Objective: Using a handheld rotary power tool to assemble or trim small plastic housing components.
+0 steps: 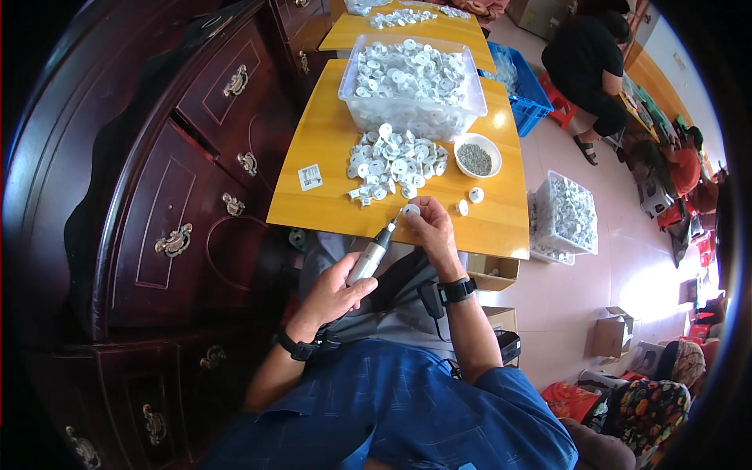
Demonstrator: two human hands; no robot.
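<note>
My left hand (333,294) grips a slim silver pen-shaped power tool (370,257), its tip pointing up toward a small round white plastic part (411,210). My right hand (431,229) pinches that part at the near edge of a yellow wooden table (321,200). Both wrists wear dark watches. Just beyond lies a heap of several similar white parts (395,163). Two loose white parts (475,194) lie to the right of the heap.
A clear plastic bin (413,82) full of white parts stands further back, beside a white bowl of small grey bits (477,155). A dark wooden cabinet (180,196) lines the left. Another clear bin (565,215), cardboard boxes and a crouching person (587,63) are on the right.
</note>
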